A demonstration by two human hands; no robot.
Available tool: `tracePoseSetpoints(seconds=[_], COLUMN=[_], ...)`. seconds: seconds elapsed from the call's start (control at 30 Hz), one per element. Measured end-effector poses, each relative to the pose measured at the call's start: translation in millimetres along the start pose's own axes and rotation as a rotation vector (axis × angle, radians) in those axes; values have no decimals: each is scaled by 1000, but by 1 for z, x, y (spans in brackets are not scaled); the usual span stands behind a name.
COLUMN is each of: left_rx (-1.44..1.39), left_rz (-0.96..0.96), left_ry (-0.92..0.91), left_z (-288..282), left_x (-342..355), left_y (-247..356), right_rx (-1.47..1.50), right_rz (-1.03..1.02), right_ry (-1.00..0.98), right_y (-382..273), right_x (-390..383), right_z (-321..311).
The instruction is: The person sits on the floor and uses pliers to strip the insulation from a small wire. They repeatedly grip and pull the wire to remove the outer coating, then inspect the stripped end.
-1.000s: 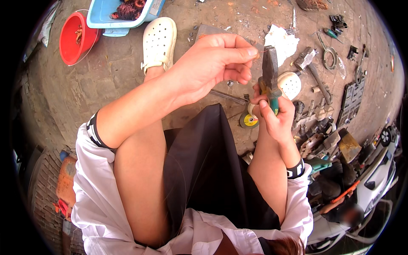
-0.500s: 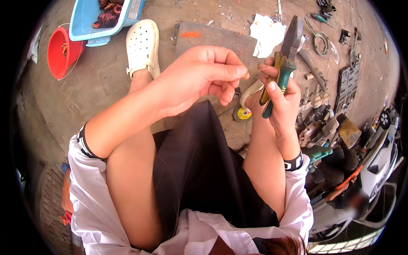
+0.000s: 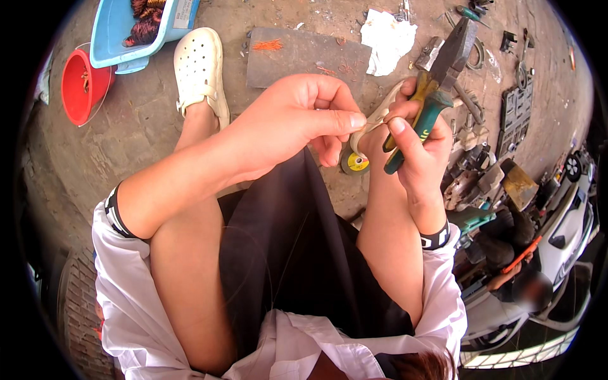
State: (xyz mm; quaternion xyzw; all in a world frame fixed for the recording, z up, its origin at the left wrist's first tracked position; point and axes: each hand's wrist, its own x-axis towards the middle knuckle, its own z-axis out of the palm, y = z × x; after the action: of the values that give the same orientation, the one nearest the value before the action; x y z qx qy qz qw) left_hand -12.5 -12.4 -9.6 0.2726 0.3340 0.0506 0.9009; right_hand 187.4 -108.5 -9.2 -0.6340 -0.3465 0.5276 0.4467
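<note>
My left hand [image 3: 301, 120] is closed in a pinch, thumb against forefinger. A very thin strand seems to run from its fingertips toward my right hand; it is too fine to name surely. My right hand [image 3: 421, 152] grips a pair of pliers [image 3: 455, 56] with green and yellow handles, its dark jaws pointing up and away. The right thumb and forefinger press together beside the handles, close to the left fingertips. Beyond the hands, a flat dark plate [image 3: 278, 66] lies on the ground, with orange wire pieces [image 3: 268, 45] on it.
A blue tub [image 3: 114, 47] holding dark reddish coils and a red bucket [image 3: 77, 95] stand far left. White cloth [image 3: 387, 41], a hammer [image 3: 468, 101], a black tool case [image 3: 515, 120] and metal parts lie right. A yellow-centred disc [image 3: 356, 163] is by my foot. Another person [image 3: 506, 253] is at right.
My hands have come closer together; the left fingertips now nearly meet the right thumb and forefinger. The pliers have tilted further right. The whole view has shifted slightly.
</note>
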Motion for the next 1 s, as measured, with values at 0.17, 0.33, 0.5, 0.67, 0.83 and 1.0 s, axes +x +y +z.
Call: tracePoseSetpoints(seconds=[0.17,0.33,0.5,0.67,0.83,1.0], left_rx=[141,143,200,258,275,328], left_rz=[160,123,68,76,88,138], left_ry=[34,-6,59,101,88,67], left_z=[5,10,8,11,9,6], left_x=[0,-2,0,1,0,1], left_y=[-6,0,0,2,2,-1], right_rx=[-227,-334,-465,-488,-475,-483], right_rz=[-71,-295,-398,-451,-414,-416], right_ry=[57,33,-34,-25,-38,-44], right_y=[-11,-9,-11,-12,-12,-12], right_x=[-1,2,3,3,2,2], right_z=[4,5,6,12,13,13])
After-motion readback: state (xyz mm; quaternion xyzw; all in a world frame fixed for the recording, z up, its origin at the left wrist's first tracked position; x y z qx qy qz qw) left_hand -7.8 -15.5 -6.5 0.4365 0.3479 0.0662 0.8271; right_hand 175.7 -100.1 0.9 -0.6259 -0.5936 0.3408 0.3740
